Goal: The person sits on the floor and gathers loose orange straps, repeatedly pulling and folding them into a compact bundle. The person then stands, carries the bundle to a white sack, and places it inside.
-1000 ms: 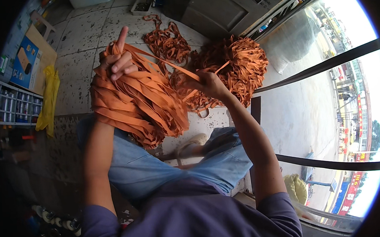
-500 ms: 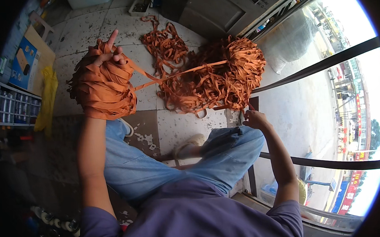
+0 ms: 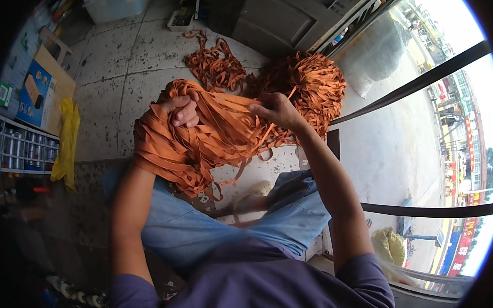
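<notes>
A thick bundle of flat orange strap (image 3: 201,137) hangs in loops around my left wrist and hand. My left hand (image 3: 184,111) is closed, its curled fingers showing among the loops, with strap at the palm. At the bundle's right end, my right hand (image 3: 280,110) pinches strands of strap between thumb and fingers, and the loops stretch between both hands. Some loops sag below, above my knees. Behind the right hand lies a large heap of the same strap (image 3: 318,86) on the floor. A smaller loose tangle of strap (image 3: 216,63) lies farther off to its left.
A dark door panel (image 3: 276,21) stands behind the heap, and glazed framing with dark bars (image 3: 433,211) runs along the right. A filled translucent sack (image 3: 372,52) is beyond it. On the left are a yellow cloth or bag (image 3: 66,141) and a rack of small containers (image 3: 26,144).
My left hand has come right and down, its raised fingers now curled. The right hand has risen from beside the right knee to the bundle, which is now spread out between both hands.
</notes>
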Available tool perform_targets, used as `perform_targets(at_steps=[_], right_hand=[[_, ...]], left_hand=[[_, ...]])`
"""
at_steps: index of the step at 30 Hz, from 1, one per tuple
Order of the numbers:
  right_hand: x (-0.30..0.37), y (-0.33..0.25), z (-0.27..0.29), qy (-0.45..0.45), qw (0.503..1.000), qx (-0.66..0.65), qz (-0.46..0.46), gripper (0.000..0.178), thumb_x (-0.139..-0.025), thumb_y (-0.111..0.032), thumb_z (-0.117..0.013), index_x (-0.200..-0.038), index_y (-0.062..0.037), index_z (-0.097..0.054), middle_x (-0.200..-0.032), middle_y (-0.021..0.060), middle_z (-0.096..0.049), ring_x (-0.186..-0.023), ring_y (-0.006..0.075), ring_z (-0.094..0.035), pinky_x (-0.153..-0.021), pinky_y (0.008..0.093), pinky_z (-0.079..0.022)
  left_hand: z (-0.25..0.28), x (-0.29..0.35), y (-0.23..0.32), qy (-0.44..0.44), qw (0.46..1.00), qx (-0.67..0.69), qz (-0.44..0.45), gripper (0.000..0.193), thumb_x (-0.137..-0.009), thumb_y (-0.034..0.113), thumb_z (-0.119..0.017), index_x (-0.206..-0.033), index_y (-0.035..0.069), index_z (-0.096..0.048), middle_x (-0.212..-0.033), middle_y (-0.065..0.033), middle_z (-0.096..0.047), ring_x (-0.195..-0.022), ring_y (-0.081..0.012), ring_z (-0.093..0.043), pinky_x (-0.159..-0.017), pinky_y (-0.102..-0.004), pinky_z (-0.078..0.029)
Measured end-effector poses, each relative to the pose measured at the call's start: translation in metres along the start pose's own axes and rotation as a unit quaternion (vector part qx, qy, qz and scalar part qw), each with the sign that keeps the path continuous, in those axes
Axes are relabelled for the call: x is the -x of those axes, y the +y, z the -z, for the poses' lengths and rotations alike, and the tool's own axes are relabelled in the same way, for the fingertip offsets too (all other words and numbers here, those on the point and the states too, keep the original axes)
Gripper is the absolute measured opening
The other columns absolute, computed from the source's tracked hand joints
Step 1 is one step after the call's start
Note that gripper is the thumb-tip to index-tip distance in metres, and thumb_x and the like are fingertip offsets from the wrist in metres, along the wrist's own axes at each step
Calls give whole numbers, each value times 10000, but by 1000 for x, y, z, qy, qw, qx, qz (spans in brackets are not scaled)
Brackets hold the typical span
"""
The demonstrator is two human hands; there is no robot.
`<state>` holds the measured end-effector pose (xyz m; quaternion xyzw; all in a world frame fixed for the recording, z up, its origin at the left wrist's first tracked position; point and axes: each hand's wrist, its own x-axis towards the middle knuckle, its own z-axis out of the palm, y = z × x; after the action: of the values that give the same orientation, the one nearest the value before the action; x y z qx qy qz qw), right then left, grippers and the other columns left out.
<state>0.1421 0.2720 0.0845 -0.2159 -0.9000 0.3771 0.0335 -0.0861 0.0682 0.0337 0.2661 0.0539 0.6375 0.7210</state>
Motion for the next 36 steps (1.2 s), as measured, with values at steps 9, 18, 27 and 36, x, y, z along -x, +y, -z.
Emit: perform_targets(at_steps=[9, 18, 27, 36], right_hand=[[385, 266, 107, 35, 697, 435, -569, 370, -717, -458, -679, -813, -101, -696, -840, 93, -684, -832, 238, -663, -701, 370, -510], [134, 102, 21, 25, 965, 261, 20, 123, -792, -166, -557, -757, -65, -617, -901, 108, -595, -841, 303, -574, -730, 388, -456], [-62, -119, -44, 168, 966, 120, 153, 203, -752, -202, -653, -876, -69, -562, -755, 115, -641, -701, 300, -637, -601, 395, -500], [32, 105, -1, 3, 976, 183, -117, 385, -770, -464, -634, -880, -96, -650, -679, 99, -640, -671, 263, -641, -616, 377, -489]], left_hand=[[51, 85, 92, 61, 897, 41, -435, 373, -978, 74, -357, -1349, 39, -361, -656, -1, -527, -551, -128, -496, -736, -295, -443], [-26, 24, 40, 142, 957, -80, -239, 358, -908, 0, -481, -1261, 61, -469, -1003, -53, -570, -917, -149, -565, -933, -331, -423], [-23, -4, -3, 235, 952, -183, -67, 227, -878, 185, -615, -1038, 34, -563, -884, -80, -612, -835, -198, -603, -779, -333, -509], [-23, -2, 4, 186, 974, -3, -129, 132, -926, 156, -508, -928, 55, -593, -663, 10, -564, -618, -135, -558, -868, -305, -459]])
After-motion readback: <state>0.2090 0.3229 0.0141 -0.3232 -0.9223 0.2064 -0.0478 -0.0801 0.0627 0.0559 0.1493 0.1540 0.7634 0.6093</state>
